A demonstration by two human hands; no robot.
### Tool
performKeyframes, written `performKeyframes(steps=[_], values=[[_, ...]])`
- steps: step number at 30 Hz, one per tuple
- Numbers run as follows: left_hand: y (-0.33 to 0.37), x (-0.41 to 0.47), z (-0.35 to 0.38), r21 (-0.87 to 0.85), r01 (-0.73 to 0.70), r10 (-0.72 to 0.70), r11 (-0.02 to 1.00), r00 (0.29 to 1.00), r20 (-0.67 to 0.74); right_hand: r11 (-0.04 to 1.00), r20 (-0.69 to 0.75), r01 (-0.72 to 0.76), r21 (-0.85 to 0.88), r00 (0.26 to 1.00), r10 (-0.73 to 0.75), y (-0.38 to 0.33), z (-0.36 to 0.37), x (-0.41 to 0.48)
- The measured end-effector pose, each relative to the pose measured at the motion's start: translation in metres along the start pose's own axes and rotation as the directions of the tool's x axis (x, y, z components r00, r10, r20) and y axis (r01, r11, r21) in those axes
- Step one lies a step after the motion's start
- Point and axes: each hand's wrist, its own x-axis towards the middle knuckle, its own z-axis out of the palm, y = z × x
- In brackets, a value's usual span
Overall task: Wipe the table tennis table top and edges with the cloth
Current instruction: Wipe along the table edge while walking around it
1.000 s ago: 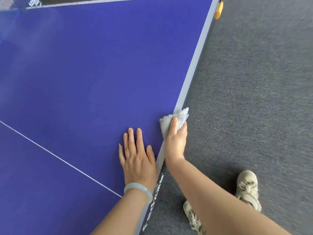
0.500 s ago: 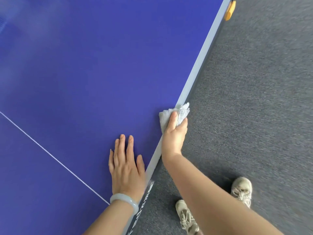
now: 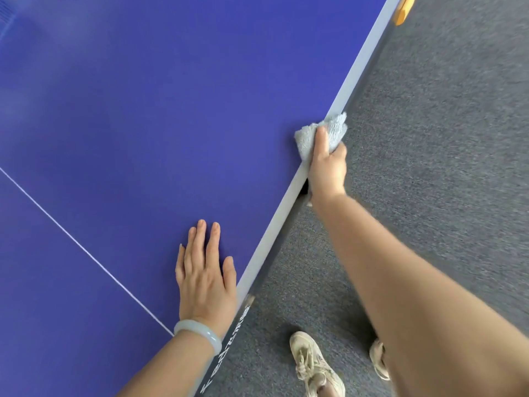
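Note:
A blue table tennis table (image 3: pixel 148 116) fills the left of the view, with a pale grey edge band (image 3: pixel 357 67) running up to the right. My right hand (image 3: pixel 326 167) grips a light grey cloth (image 3: pixel 332 130) wrapped over that edge, thumb on top and fingers hidden down the side. My left hand (image 3: pixel 204 276) lies flat on the blue top near the edge, fingers straight, a pale bangle on its wrist.
Grey carpet (image 3: pixel 429 138) covers the floor right of the table. My two beige shoes (image 3: pixel 312 365) stand on it close to the table side. An orange fitting (image 3: pixel 402 8) sticks out at the far corner. A white centre line (image 3: pixel 86 250) crosses the top.
My right hand has slid the cloth farther along the edge away from me. My left hand has stayed flat on the top, falling behind the cloth.

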Motion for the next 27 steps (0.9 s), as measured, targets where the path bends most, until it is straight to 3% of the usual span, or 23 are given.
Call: performKeyframes(steps=[4,9,12,16,18,23,27], values=[[0.006,0.000,-0.005,-0.010,0.008,-0.008,1.000,1.000,0.028,0.998,0.029,-0.056,-0.006,0.998,0.056,0.031,0.006,-0.026],[0.021,0.015,-0.013,-0.076,0.035,-0.037,0.997,0.999,-0.018,0.984,0.135,-0.014,-0.178,0.990,0.038,0.023,-0.004,-0.022],[0.054,0.055,-0.018,-0.137,-0.052,0.046,0.989,0.998,-0.046,0.986,0.181,-0.054,-0.156,0.980,0.082,0.021,-0.006,-0.027],[0.116,0.136,-0.025,-0.161,-0.158,0.161,0.974,0.987,0.010,0.988,0.147,0.005,-0.154,0.989,0.018,0.021,-0.006,-0.025],[0.144,0.179,-0.026,-0.186,-0.102,0.117,0.977,0.991,0.072,0.995,0.171,-0.059,-0.084,0.983,0.073,0.022,-0.005,-0.025],[0.173,0.247,-0.019,-0.074,-0.013,0.031,0.997,0.966,0.258,0.994,0.170,-0.014,-0.106,0.985,0.032,0.026,-0.007,-0.024],[0.164,0.253,-0.007,-0.014,-0.034,0.036,0.999,0.973,0.228,0.991,0.215,0.051,-0.120,0.976,-0.025,0.023,-0.009,-0.020]])
